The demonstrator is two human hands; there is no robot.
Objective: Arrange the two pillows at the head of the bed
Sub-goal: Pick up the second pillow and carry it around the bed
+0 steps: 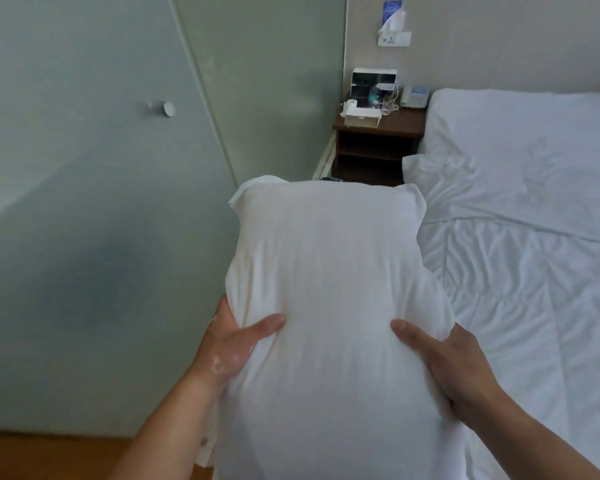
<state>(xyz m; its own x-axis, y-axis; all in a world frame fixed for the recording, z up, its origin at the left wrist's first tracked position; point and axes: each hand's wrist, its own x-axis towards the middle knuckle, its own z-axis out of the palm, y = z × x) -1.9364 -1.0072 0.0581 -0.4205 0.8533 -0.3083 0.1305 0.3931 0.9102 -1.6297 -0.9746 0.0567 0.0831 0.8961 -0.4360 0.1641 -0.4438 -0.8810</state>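
I hold a white pillow (329,282) lengthwise in front of me, beside the left edge of the bed (520,258). My left hand (232,341) grips its left side, thumb on top. My right hand (440,358) grips its right side the same way. A second white pillow (520,133) lies flat at the head of the bed, near the wall. The held pillow's lower end runs out of the bottom of the view.
A dark wooden nightstand (378,143) stands in the corner left of the bed, carrying a tissue box, a phone and small items. A pale green wall with a round knob (168,108) runs along my left. A rumpled white duvet covers the bed.
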